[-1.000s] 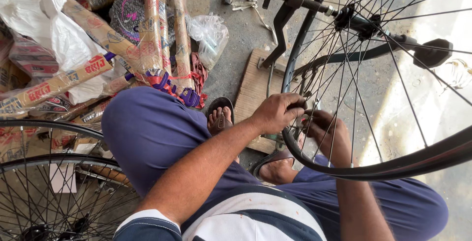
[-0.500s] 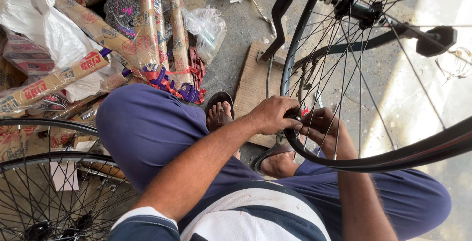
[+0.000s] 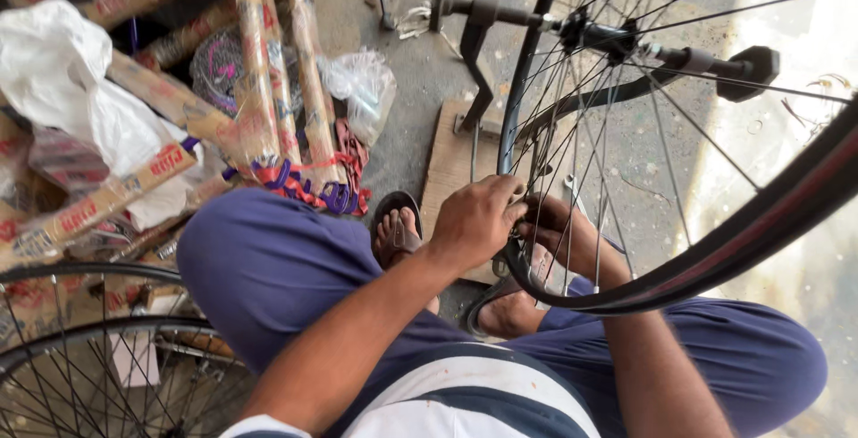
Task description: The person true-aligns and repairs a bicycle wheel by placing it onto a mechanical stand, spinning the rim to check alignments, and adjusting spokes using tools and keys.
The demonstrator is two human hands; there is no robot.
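Both hands have stayed at the bicycle wheel's rim (image 3: 572,290): left hand (image 3: 478,223) clenched over it, right hand (image 3: 554,228) gripping among spokes; the view has drawn closer.

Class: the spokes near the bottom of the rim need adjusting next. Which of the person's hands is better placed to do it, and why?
Probably the right hand: it already reaches in among the spokes, while the left hand grips the rim from outside.

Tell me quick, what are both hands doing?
Left hand: closed around the bicycle wheel rim.
Right hand: reaching in among the spokes by the rim; whether it grips anything cannot be told.
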